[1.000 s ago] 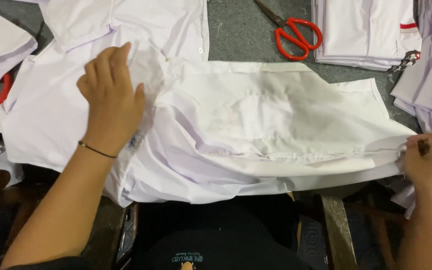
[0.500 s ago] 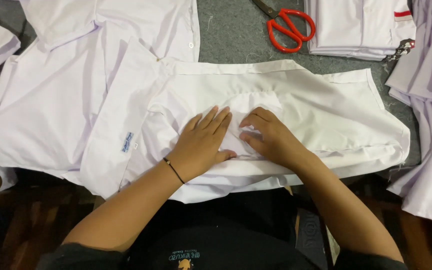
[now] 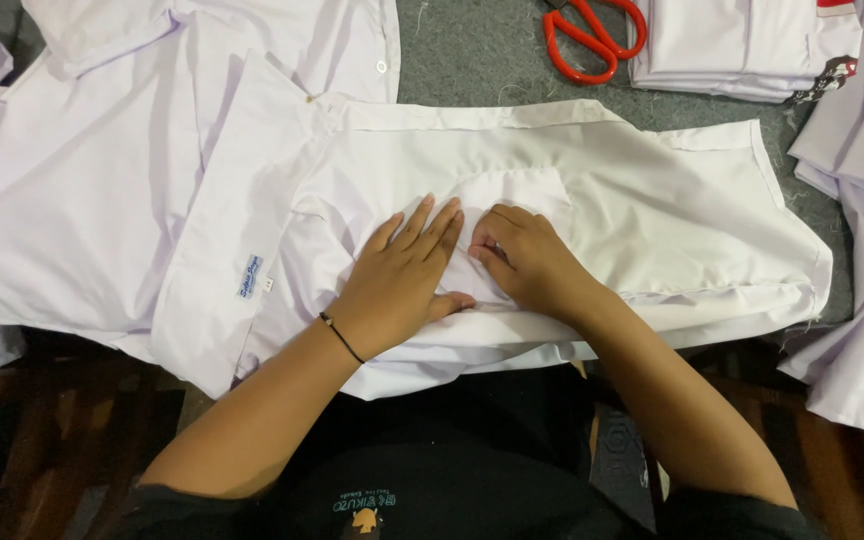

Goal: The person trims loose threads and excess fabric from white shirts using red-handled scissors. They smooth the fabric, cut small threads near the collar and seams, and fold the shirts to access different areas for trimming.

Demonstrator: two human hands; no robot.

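Note:
A white shirt (image 3: 652,200) lies spread flat across the grey table in front of me, its collar with a small blue label (image 3: 250,275) at the left. My left hand (image 3: 402,275) rests palm down on the shirt's middle, fingers straight and together. My right hand (image 3: 522,255) lies just to its right with fingers curled, pinching a small fold of the fabric beside the chest pocket (image 3: 512,190). The two hands almost touch.
Red-handled scissors (image 3: 592,35) lie at the top on the grey table (image 3: 472,55). A stack of folded white shirts (image 3: 742,50) sits at the top right. More white garments hang at the right edge (image 3: 862,300) and lie at the upper left (image 3: 82,150).
Both hands came in from the shirt's far left and right ends to its middle, then settled side by side there. My right fingers have curled onto the fabric.

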